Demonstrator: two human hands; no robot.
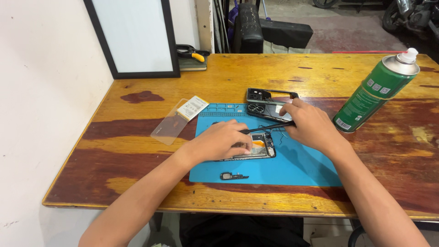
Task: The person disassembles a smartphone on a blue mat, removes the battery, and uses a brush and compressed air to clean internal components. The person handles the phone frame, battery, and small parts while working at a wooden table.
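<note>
My left hand (pixel 224 139) lies flat over the opened phone (pixel 256 148), which sits near the middle of the blue mat (pixel 302 169) on the counter (pixel 256 73); the fingers are pressed down on it, holding it in place rather than gripping it. My right hand (pixel 308 126) has its fingers pinched on a thin black tool (pixel 267 127) whose tip points left, down towards the exposed inside of the phone.

The risk I see is a slip — if the tool skids off whatever it bears on, the tip could gouge the board or tear the orange flex strip beside it. My left fingers cover much of the phone, so I cannot see everything under them, and the tip could just as well jab a fingertip.

The small black part (pixel 233 176) lies loose at the near edge of the mat; a brush of my forearm could knock it off. The black back frame (pixel 270 103) rests at the far edge of the mat, just beyond my right hand — a backward jerk would shove it. The green spray can (pixel 377 93) stands tilted at the right, well apart from my elbow, yet it looks ready to topple.
</note>
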